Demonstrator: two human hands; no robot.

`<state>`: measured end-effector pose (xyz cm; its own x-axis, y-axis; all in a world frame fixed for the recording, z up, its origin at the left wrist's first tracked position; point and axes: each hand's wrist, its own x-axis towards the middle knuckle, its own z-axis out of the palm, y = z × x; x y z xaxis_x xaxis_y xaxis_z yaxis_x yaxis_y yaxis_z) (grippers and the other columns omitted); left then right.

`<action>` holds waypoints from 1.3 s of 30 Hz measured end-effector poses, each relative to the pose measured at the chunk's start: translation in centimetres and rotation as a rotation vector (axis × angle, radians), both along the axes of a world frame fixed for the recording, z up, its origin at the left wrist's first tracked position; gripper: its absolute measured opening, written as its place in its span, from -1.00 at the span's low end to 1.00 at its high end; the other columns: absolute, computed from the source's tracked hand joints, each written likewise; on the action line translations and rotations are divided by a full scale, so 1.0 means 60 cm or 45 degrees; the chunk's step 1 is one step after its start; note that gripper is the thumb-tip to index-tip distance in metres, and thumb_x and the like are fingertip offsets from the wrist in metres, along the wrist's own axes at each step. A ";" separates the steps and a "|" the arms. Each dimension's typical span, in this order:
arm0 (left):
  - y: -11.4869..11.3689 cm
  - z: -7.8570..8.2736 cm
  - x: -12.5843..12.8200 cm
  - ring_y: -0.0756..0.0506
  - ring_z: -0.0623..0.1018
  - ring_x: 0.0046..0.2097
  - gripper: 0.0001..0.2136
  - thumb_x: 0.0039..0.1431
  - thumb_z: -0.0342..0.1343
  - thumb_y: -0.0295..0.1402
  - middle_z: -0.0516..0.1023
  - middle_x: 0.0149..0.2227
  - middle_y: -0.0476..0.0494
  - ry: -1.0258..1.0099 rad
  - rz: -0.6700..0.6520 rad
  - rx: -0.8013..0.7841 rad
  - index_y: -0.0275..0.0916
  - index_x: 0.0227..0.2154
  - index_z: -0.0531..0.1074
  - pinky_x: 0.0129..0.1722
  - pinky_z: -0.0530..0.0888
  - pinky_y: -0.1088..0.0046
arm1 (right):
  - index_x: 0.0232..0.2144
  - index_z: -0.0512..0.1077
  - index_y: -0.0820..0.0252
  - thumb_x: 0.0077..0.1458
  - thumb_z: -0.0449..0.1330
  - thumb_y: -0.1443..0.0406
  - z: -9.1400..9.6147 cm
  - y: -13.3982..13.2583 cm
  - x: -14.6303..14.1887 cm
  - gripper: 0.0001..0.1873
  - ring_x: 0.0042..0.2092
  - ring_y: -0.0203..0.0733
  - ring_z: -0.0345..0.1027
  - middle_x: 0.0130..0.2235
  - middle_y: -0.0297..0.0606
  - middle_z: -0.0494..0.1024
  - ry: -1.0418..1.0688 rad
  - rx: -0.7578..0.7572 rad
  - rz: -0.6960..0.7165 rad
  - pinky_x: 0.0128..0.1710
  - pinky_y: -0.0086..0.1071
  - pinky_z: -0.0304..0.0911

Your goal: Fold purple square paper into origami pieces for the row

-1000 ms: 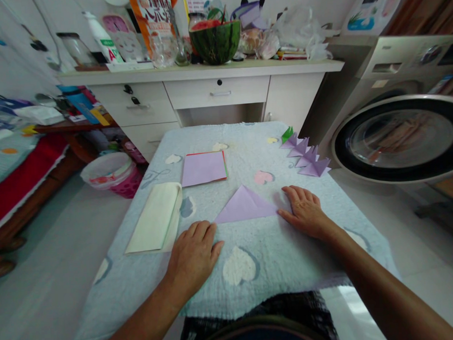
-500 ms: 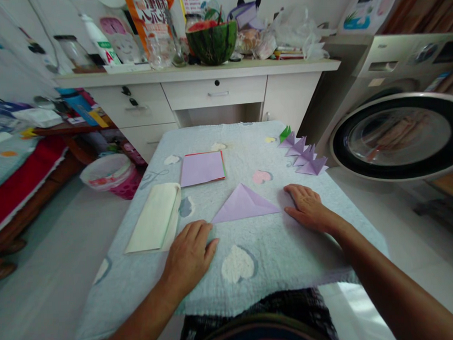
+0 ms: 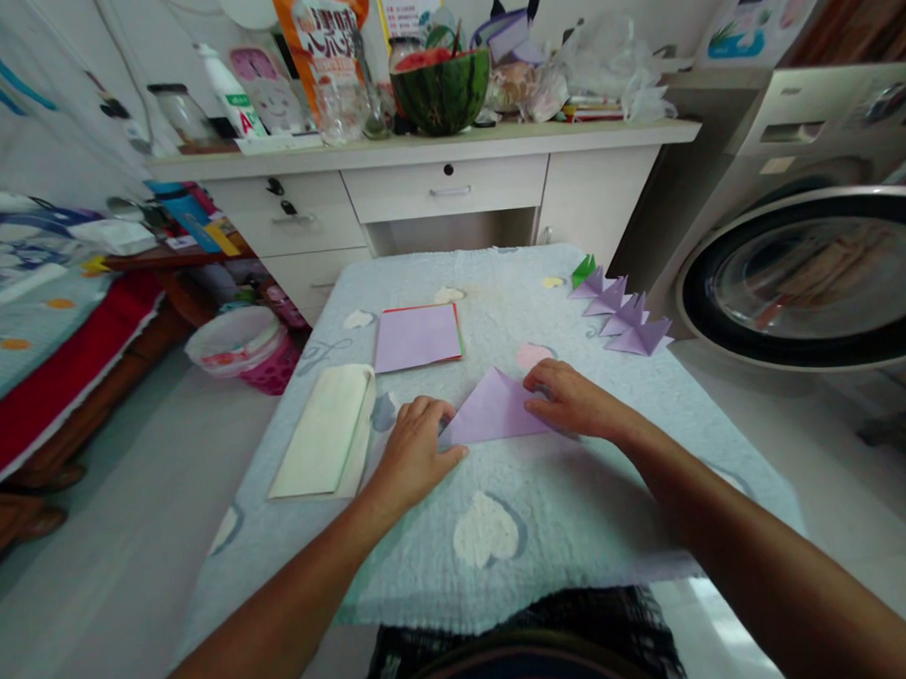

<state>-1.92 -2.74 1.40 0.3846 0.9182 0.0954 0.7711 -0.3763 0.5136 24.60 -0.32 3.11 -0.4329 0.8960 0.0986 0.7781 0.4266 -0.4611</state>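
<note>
A lilac paper folded into a triangle (image 3: 490,410) lies on the pale blue cloth covering the table (image 3: 580,504). My left hand (image 3: 417,451) has its fingers curled at the triangle's left corner and seems to pinch it. My right hand (image 3: 568,400) rests on the right corner with its fingers pressed down on the paper. A stack of square sheets with a lilac one on top (image 3: 418,336) lies just beyond. A folded cream paper (image 3: 324,430) sits to the left.
Several folded lilac shapes and a green one (image 3: 623,312) line the table's far right edge. A white desk (image 3: 446,190) with a cut watermelon (image 3: 442,85) stands behind. A washing machine door (image 3: 810,274) is at right, a pink-rimmed bin (image 3: 239,349) at left.
Both hands moved inward from flat on the cloth beside the triangle onto its two lower corners. The left fingers curled at the left corner. The camera shifted slightly.
</note>
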 end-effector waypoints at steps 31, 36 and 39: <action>0.055 0.000 0.052 0.05 0.43 -0.54 -0.49 0.05 0.19 -0.29 0.49 -0.35 0.01 -1.102 0.461 -0.371 -0.15 0.06 0.18 -0.61 0.31 0.61 | 0.02 0.24 0.09 0.14 0.08 0.14 -0.023 -0.001 0.021 -0.60 0.00 -0.04 0.31 -0.02 -0.10 0.42 1.029 0.203 -0.566 -0.05 -0.16 0.25; 0.059 -0.012 0.042 0.02 0.46 -0.47 -0.53 0.06 0.15 -0.34 0.48 -0.41 0.04 -0.864 0.386 -0.268 -0.14 0.07 0.26 -0.47 0.38 0.54 | -0.23 0.44 0.09 0.13 0.12 0.29 -0.017 -0.018 -0.001 -0.84 -0.02 -0.04 0.25 -0.13 -0.17 0.41 0.483 0.482 -0.195 0.03 -0.10 0.13; 0.060 -0.014 0.036 0.00 0.48 -0.44 -0.49 0.06 0.14 -0.37 0.50 -0.37 0.01 -0.817 0.341 -0.227 -0.13 0.12 0.26 -0.42 0.40 0.51 | -0.20 0.48 0.09 0.10 0.10 0.36 -0.025 -0.024 -0.020 -0.77 0.00 -0.01 0.21 -0.09 -0.16 0.41 0.293 0.480 -0.045 0.01 -0.06 0.10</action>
<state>0.23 0.83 0.57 0.0624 0.9958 0.0668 0.3505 -0.0846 0.9327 23.39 -1.75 1.60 -0.3312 0.7927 0.5117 0.6905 0.5732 -0.4411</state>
